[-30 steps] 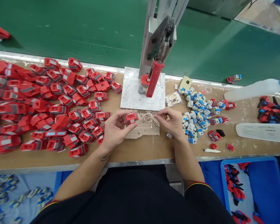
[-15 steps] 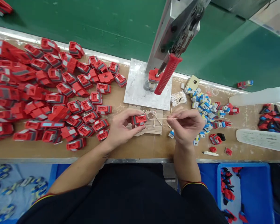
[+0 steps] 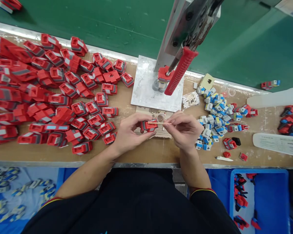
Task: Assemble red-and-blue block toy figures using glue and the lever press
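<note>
Between the thumb and fingers of my left hand [image 3: 130, 135] is a red and grey plastic part [image 3: 148, 126], its hollow side facing up. My right hand [image 3: 184, 130] pinches a thin stick [image 3: 160, 123], whose left end lies over the red part. Both hands are just in front of a metal plate [image 3: 145, 84]. Under and beside them is a piece of cardboard [image 3: 164, 134] with a small clear round dish [image 3: 160, 117] on it. A bundle of cotton swabs [image 3: 190, 99] lies behind my right hand.
A press with a red handle [image 3: 181, 71] rises from the metal plate. Many red parts [image 3: 63, 115] cover the table's left side. Blue, white and yellow pieces [image 3: 216, 112] are heaped at right. A blue bin [image 3: 271, 195] stands below the front edge.
My right hand has moved left, bringing the stick's end from beside the red part to over it. My left hand still holds the part. The view has shifted slightly.
</note>
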`<state>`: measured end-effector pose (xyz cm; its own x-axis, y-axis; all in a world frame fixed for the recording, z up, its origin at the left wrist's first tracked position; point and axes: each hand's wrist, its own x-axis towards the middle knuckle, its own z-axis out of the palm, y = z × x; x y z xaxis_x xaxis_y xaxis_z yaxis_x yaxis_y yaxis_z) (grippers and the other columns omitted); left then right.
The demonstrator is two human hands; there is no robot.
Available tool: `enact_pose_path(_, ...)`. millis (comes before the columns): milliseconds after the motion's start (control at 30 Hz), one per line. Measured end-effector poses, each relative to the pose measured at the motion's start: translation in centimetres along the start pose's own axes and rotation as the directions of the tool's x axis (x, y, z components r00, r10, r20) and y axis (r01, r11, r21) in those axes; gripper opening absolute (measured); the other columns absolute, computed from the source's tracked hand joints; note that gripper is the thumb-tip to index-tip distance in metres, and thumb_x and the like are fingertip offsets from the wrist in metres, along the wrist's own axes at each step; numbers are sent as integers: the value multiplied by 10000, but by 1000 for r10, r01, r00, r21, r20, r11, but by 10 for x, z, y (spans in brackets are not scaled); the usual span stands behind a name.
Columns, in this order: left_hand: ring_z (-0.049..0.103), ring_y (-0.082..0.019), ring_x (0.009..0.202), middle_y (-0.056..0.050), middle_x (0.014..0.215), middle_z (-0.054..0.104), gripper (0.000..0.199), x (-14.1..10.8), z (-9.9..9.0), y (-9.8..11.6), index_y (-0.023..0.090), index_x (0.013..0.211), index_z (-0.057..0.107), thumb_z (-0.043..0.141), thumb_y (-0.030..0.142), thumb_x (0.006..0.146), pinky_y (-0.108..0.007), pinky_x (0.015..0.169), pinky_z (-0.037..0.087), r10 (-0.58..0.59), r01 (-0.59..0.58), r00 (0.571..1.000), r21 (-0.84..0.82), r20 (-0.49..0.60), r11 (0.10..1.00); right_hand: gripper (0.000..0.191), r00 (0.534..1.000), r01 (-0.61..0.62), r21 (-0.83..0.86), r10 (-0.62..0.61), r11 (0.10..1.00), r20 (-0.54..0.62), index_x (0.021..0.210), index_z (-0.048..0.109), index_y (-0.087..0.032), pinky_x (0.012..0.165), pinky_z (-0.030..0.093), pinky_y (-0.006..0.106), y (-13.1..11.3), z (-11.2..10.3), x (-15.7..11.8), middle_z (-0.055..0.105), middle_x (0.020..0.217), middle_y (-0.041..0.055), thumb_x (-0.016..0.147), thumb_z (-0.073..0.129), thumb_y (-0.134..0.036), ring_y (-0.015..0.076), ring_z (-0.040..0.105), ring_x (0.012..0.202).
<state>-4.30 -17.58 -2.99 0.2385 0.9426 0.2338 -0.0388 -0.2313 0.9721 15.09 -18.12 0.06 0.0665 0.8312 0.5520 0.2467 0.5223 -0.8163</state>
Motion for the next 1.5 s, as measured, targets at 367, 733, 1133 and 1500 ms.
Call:
enact_pose_path(367,817,-232,973,-97,1086,848,313,-1,-2,-3,224,1124,816,934,304,845,-315,807,661,79,-78,997,68,-22,995,156,998,57,-89,-55,994,22,853,712,-287,546,581,329,-4,-11,3,772,699,-15,924,830,-214,183,729,618)
enact_pose_path(733,810,-199,955,-71,1101,845,293,3,-4,-5,233,1130,804,923,265,864,-274,746,634,196,-186,980,175,-42,967,198,998,-11,-209,23,978,55,776,693,-258,524,476,292,7,-42,9,722,665,-29,884,844,-188,141,615,564)
enact_pose_path(1133,819,-226,1033,-67,1128,847,301,3,-5,-7,234,1143,797,915,221,866,-323,877,654,163,-157,986,171,-26,973,178,953,-19,-425,145,905,268,773,705,-240,593,462,269,27,-38,7,727,711,-28,921,775,-170,119,555,583)
enact_pose_path(1500,810,-229,1089,-81,1183,833,266,1,-3,-8,239,1142,785,885,209,897,-363,947,660,159,-158,987,157,7,975,212,997,-74,112,75,991,-3,801,699,-267,548,540,291,3,-16,5,728,657,-40,872,892,-219,154,713,611)
